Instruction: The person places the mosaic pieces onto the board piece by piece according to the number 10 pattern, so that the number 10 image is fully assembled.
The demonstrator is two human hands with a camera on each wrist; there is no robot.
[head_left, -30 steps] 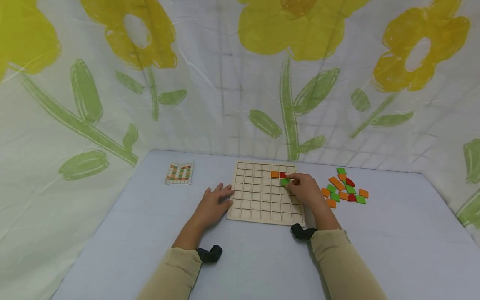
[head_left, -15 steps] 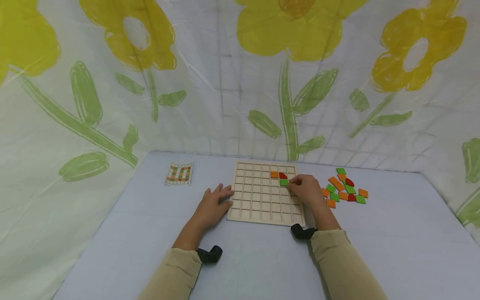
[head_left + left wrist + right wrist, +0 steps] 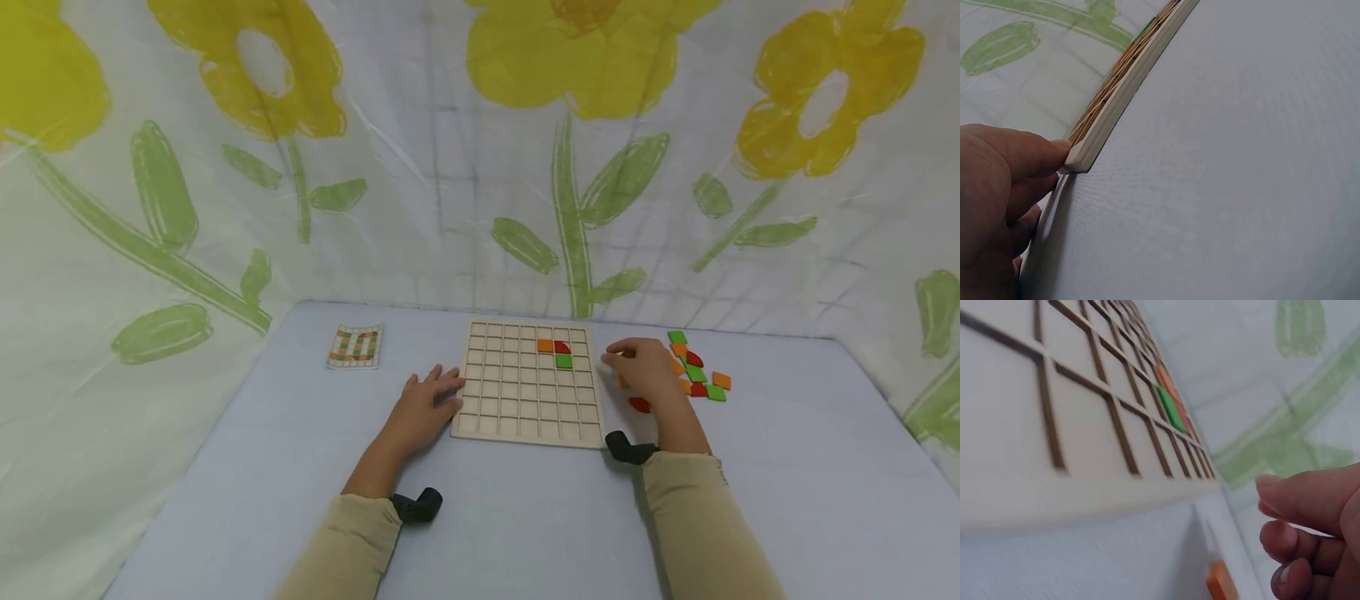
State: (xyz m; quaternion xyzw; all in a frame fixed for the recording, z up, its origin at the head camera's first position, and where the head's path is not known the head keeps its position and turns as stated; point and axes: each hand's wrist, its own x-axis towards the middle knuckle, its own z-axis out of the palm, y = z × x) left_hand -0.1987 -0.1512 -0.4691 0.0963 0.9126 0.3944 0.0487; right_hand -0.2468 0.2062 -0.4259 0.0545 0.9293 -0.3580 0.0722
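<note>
A pale wooden grid board [image 3: 510, 407] lies on the table. In its cells sit an orange square tile [image 3: 545, 346], a red quarter-round tile [image 3: 562, 347] and, below the red one, a green square tile [image 3: 564, 361]. My left hand [image 3: 417, 414] rests at the board's left side, fingers spread. Its thumb touches the near corner in the left wrist view. Just off the right edge hovers my right hand [image 3: 647, 372], fingers loosely bent with nothing between them, also seen in the right wrist view. It partly hides the loose tiles [image 3: 697, 374].
Loose orange, green and red tiles lie right of the board; one red tile [image 3: 640, 405] is below the right hand. A small patterned card [image 3: 355, 347] with a coloured grid lies at the back left. A flower-print sheet [image 3: 420, 167] hangs behind the table.
My right hand has let go of the green tile, now in its cell, and moved right, off the board to the loose tiles. The left hand has stayed at the board's edge.
</note>
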